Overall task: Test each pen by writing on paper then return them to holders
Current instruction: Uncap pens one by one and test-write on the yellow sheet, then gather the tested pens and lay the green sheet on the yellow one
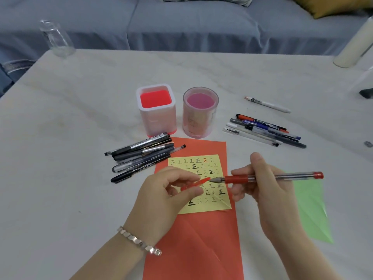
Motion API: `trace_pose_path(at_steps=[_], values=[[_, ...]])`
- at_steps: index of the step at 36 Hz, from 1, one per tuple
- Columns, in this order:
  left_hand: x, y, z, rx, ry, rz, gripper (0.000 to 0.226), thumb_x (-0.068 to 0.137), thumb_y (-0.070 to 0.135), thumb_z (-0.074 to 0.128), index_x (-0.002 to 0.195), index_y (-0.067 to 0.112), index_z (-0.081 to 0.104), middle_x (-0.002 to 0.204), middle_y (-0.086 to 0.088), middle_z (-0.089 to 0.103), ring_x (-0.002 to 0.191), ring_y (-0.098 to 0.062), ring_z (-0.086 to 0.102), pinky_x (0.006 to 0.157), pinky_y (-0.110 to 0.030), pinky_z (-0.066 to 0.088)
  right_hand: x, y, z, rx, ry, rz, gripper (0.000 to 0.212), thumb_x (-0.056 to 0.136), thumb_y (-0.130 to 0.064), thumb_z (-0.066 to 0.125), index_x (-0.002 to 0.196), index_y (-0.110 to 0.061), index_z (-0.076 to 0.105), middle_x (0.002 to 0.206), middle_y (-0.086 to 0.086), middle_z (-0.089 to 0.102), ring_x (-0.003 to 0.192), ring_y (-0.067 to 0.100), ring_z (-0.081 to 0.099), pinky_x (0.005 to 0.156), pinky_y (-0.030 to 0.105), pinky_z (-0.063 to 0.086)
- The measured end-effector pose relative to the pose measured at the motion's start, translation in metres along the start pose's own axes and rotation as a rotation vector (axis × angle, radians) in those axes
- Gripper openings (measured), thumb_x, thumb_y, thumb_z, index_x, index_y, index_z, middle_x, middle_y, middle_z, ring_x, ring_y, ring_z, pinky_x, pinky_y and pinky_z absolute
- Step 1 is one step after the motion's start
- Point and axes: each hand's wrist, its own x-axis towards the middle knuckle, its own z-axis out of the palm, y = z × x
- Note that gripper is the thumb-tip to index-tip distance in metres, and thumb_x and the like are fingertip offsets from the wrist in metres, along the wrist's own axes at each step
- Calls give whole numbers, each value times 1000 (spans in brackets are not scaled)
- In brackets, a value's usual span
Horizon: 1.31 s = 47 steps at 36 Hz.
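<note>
My right hand (pixel 268 190) grips a clear pen with red trim (pixel 282 177), held level with its bare tip pointing left. My left hand (pixel 171 190) pinches the pen's red cap (pixel 196 182) just in front of that tip. Both hover over a yellow note (pixel 201 178) covered in written characters, which lies on a red sheet of paper (pixel 193 239). Two empty holders stand behind: a square white one with a red inside (pixel 156 110) and a round pink one (pixel 200 112). Several dark pens (pixel 141 156) lie left of the paper; several more pens (pixel 264 130) lie at the right.
A single white pen (pixel 268 104) lies apart at the back right. A green sheet of paper (pixel 310 209) sits under my right wrist. A glass jar (pixel 55 38) stands at the table's far left corner, a white cylinder (pixel 353 47) at the far right. A grey sofa lies beyond.
</note>
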Motion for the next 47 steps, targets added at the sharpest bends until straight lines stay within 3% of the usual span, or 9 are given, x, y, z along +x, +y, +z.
trace_pose_path(at_steps=[10, 21, 24, 28, 30, 34, 37, 41, 47], values=[[-5, 5, 6, -16, -51, 22, 27, 66, 11, 78, 72, 37, 71, 81, 14, 64, 56, 5, 50, 55, -10, 38, -3, 3, -1, -80, 41, -5, 44, 90, -25, 47, 54, -6, 66, 37, 6, 50, 33, 12, 43, 41, 19, 40], [-6, 6, 19, 132, -232, 64, 24, 84, 19, 63, 71, 39, 60, 72, 13, 63, 59, -12, 50, 54, -19, 38, -3, 19, -8, -101, 1, -12, 45, 91, -10, 50, 50, -10, 68, 37, 3, 45, 36, 7, 38, 40, 13, 31], [-3, 9, 23, -8, -325, -33, 24, 86, 11, 61, 70, 28, 65, 58, 8, 63, 49, -14, 42, 48, -23, 34, -3, 20, -16, -102, -19, -55, 42, 91, -10, 53, 51, -9, 69, 36, 2, 46, 35, 7, 39, 39, 14, 32], [10, 10, 26, -275, -562, -406, 22, 88, 3, 55, 68, 8, 62, 53, 2, 56, 42, -6, 40, 42, -16, 31, 3, 26, -27, -163, -136, -36, 36, 81, -25, 54, 50, -16, 70, 36, 3, 48, 36, 8, 39, 39, 15, 32], [15, 7, 30, -207, -612, -440, 23, 89, 5, 55, 67, 11, 60, 54, 3, 56, 42, -4, 43, 42, -15, 32, 7, 29, -33, -211, -172, -10, 36, 83, -21, 57, 50, -15, 70, 38, 3, 49, 37, 8, 40, 40, 15, 34], [16, 1, 42, 69, -404, -180, 15, 90, 12, 55, 79, 22, 58, 65, 8, 61, 51, -2, 54, 51, -15, 40, 20, 27, -44, -491, -240, -76, 8, 75, -25, 75, 73, -20, 70, 55, -5, 62, 49, 1, 53, 51, 13, 42], [13, -7, 41, 274, -169, 0, 10, 92, 20, 52, 85, 27, 54, 77, 7, 62, 65, -5, 57, 56, -16, 44, 35, 36, -64, -811, -113, -90, 39, 67, -23, 80, 100, -28, 61, 89, -11, 60, 82, 7, 59, 74, 18, 43], [15, -23, 20, 515, 124, 120, 8, 92, 22, 51, 97, 26, 55, 79, 12, 56, 66, -5, 52, 51, -18, 37, 56, 36, -93, -1218, -27, -135, 52, 76, -10, 72, 124, -15, 54, 123, 5, 51, 119, 26, 41, 97, 26, 27], [34, -52, -35, 783, 401, 211, 10, 83, 2, 61, 92, 5, 63, 80, -13, 65, 76, -35, 59, 66, -41, 45, 81, 25, -104, -1479, -168, 128, 48, 83, -21, 64, 127, -25, 45, 126, 2, 48, 122, 23, 35, 99, 33, 27]])
